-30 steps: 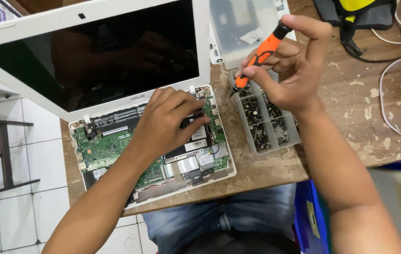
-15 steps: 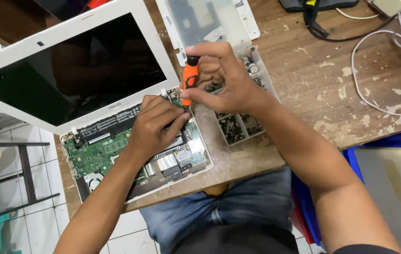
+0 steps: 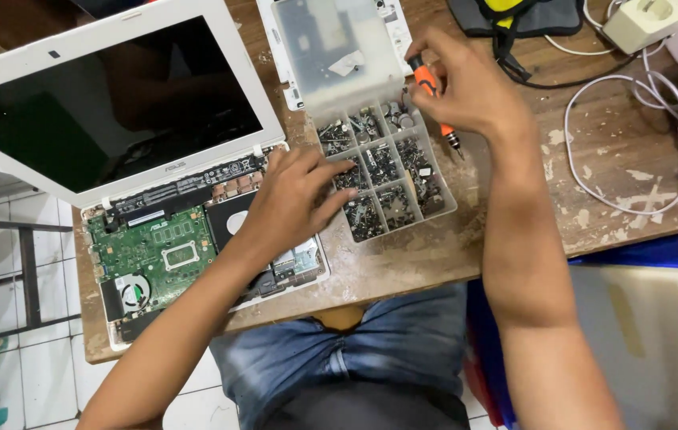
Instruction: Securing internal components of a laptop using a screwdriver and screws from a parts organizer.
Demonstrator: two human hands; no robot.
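Screw organiser [image 3: 387, 179] sits on counter [image 3: 514, 239] beside opened laptop [image 3: 164, 255]; left hand [image 3: 295, 199] picking inside with loose fingers, right hand [image 3: 470, 84] gripping orange screwdriver [image 3: 433, 95]; nudged tray could spill, mixing screws

Dark laptop screen [image 3: 116, 103] at upper left, framed in white, tilted back from the opened base and showing only dim reflections — no lit picture. Small pale label [image 3: 146, 217] on the black strip just below the hinge, narrow and rectangular. Clear plastic compartment box [image 3: 391, 171] at table centre (a grid of small cells, filled with dark screws), its translucent lid [image 3: 339, 52] standing open behind, with a white sticker [image 3: 347, 64] slanted across the lid's lower part. Left hand [image 3: 295, 203] resting with fingertips on the box's near-left cells; right hand [image 3: 474, 84] just beyond its far-right corner. Other labels too small to tell.
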